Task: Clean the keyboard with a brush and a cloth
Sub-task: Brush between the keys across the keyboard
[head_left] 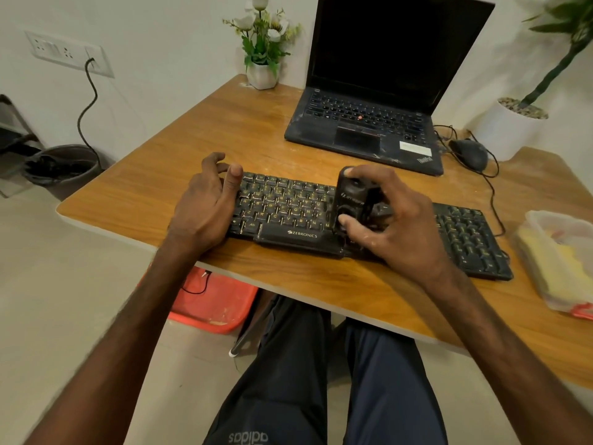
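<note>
L hand (205,205) curled on keyboard (282,203) end, R hand (404,229) tight round brush (350,194)

Your right hand (401,226) hides the middle keys of the keyboard (282,207) (and the underside of the black tool (353,200)); the plastic box (558,261) runs off the right edge.
</note>
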`<state>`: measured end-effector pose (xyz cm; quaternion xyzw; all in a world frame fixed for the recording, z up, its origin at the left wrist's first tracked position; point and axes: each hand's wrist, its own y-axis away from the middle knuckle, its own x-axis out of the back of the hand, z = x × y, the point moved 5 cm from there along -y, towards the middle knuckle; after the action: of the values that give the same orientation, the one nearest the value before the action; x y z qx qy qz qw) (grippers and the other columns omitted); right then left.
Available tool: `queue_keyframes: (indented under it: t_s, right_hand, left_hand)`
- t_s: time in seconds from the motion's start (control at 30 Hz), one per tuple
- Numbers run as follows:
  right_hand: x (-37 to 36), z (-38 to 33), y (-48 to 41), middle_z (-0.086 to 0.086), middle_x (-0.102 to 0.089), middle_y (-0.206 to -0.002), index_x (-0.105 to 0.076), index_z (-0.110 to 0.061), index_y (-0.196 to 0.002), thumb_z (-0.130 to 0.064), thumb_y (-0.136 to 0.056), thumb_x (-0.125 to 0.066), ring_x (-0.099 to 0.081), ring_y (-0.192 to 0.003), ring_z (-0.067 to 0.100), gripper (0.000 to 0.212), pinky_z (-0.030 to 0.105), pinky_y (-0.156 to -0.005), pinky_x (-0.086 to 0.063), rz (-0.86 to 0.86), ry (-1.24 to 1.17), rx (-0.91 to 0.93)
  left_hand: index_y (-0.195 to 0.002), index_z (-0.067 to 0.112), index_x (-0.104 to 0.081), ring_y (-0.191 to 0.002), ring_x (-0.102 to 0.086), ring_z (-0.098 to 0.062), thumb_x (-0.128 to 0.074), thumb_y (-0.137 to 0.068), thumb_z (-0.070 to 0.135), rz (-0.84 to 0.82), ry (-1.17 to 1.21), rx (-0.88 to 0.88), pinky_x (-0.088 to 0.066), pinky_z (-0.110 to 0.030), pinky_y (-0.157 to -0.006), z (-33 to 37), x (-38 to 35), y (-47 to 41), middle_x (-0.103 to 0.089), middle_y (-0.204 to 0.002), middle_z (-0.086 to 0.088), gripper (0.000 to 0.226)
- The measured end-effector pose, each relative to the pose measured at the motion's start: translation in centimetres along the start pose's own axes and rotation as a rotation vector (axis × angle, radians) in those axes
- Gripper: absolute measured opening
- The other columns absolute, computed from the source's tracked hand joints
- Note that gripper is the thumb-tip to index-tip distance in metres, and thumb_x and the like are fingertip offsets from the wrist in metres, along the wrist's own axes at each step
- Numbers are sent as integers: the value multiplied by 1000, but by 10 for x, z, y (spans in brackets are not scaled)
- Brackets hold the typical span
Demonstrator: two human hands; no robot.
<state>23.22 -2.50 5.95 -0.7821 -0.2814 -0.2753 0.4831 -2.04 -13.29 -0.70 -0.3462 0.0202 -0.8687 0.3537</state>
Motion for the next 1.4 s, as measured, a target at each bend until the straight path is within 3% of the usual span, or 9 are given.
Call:
queue_keyframes:
  t_s: [0.1, 0.23, 0.33, 0.47, 0.63, 0.87, 1.07, 1.23, 1.4]
  right_hand:
    - [-6, -3, 5, -10, -52, -125, -50, -14, -131, -16, -80, -78, -59, -105, 7, 58, 12, -76, -55, -21, -57, 19]
    - [16, 38, -14, -8, -52, -125, -48, -15, -134, -17, -83, -77, -62, -102, 11, 59, 23, -71, -60, 85, 37, -120]
    - [13, 39, -13, -5, -54, -128, -48, -19, -132, -15, -80, -79, -64, -103, 12, 61, 27, -69, -61, 90, -79, -205]
    - [-6, 17, -4, -17, -52, -123, -48, -20, -132, -16, -80, -79, -64, -104, 8, 61, 21, -72, -59, -47, -173, -96]
    - [11, 45, -27, -9, -52, -123, -46, -20, -134, -17, -81, -78, -64, -101, 11, 62, 29, -70, -62, 47, -13, -140]
    - [-8, 22, -15, -6, -54, -125, -48, -17, -133, -18, -81, -78, -61, -104, 9, 60, 13, -76, -56, -65, -87, -16]
    - [3, 41, -30, -6, -54, -123, -48, -14, -133, -16, -81, -78, -63, -100, 11, 60, 27, -69, -61, 53, -16, -95]
    - [-16, 5, -7, -8, -55, -124, -48, -20, -132, -16, -81, -79, -64, -101, 9, 60, 18, -71, -58, -94, -202, 5]
    - [-1, 47, -35, -8, -53, -124, -47, -17, -134, -18, -82, -77, -63, -100, 8, 60, 24, -76, -59, 55, -12, -78]
  left_hand:
    - [-151, 16, -29, -127, -52, -24, -2, -74, 95, -1, -4, -3, -37, -36, -96, 1, 0, 0, -55, -142, -7, 113]
    - [-151, 16, -29, -129, -52, -26, -3, -75, 95, 2, -2, -5, -39, -42, -103, -2, 1, -2, -56, -142, -9, 113]
    - [-151, 15, -29, -128, -51, -24, -3, -77, 94, 1, -4, -13, -39, -40, -101, -3, 0, -3, -56, -142, -8, 111]
    - [-150, 15, -30, -128, -51, -23, -3, -78, 93, 3, -11, -24, -38, -38, -97, -1, 1, -2, -55, -143, -8, 110]
    - [-150, 15, -30, -127, -52, -25, -4, -77, 94, 2, -1, -18, -40, -42, -103, -2, 1, -2, -55, -141, -10, 110]
    - [-150, 14, -32, -128, -51, -23, -3, -78, 93, 9, -19, -26, -38, -37, -98, -1, 1, -2, -53, -145, -7, 110]
    - [-150, 14, -31, -129, -51, -24, -4, -78, 93, 11, -11, -24, -39, -40, -101, 0, 2, -1, -54, -143, -8, 110]
    - [-149, 14, -31, -126, -52, -21, -5, -80, 92, 15, -18, -44, -38, -37, -97, -1, 1, -2, -57, -141, -7, 108]
    - [-147, 12, -34, -123, -53, -26, -4, -78, 93, 21, -23, -34, -40, -39, -96, 0, 2, -1, -57, -137, -12, 110]
